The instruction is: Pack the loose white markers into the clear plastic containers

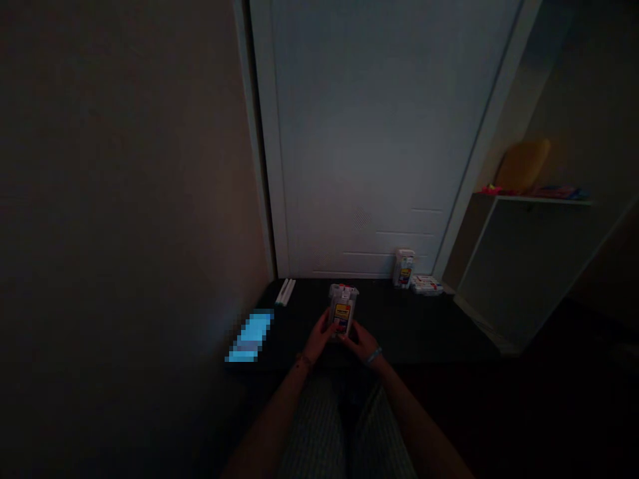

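Observation:
Between my two hands stands a clear-wrapped pack of white markers (343, 307) with a yellow, red and dark label facing me. My left hand (319, 338) grips its left side, the thumb lying over the lower front. Curled round the lower right corner is my right hand (361, 342). Both hands are closed on the pack above the dark tabletop (399, 332). To the left on the table lie white markers (285, 292), side by side. A similar pack (404, 269) stands upright at the back right, and another white pack (426, 285) lies flat beside it.
A bright, pixelated screen (251, 336) lies at the table's left edge, near the wall (150, 199). Behind the table rises a pale door panel (379, 133). On the right, a cabinet (529, 253) carries a yellow object (523, 166) and colourful items. The room is dim.

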The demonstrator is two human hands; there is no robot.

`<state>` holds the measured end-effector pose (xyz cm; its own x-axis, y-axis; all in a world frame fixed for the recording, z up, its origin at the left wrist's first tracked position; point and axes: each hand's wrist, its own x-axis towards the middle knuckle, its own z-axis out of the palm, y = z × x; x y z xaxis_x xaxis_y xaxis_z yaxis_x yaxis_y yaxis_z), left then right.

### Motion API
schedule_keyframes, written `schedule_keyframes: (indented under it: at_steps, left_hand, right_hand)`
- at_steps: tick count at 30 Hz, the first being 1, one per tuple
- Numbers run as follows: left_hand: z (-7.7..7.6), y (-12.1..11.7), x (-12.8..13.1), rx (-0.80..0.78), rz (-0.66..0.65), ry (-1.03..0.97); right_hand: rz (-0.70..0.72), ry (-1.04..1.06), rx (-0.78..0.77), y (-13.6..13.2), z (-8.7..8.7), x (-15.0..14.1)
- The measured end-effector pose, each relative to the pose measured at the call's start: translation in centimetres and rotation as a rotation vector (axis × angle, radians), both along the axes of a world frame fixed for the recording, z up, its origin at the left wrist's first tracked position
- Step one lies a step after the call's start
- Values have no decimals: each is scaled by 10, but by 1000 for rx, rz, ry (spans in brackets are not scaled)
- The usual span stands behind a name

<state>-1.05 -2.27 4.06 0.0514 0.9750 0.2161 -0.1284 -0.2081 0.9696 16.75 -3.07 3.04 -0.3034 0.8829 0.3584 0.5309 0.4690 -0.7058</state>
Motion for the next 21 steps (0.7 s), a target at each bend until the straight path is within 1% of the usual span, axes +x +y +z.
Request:
schedule_keyframes:
  at_steps: [5, 9, 14, 18, 21]
  left_hand:
    - [0, -1, 1, 25, -28, -12]
    - [2, -3, 2, 45, -58, 2]
    - [3, -4, 2, 79, -50, -9]
    - [5, -6, 4, 103, -87, -18]
    - [4, -7, 4, 104, -75, -19]
  right_hand:
    - [6, 33, 12, 0, -2, 0]
    - [0, 52, -21, 2, -1, 0]
    - [-18, 68, -72, 3, -1, 2]
    - [5, 112, -36, 0, 1, 2]
    - [2, 119, -31, -3, 4, 2]
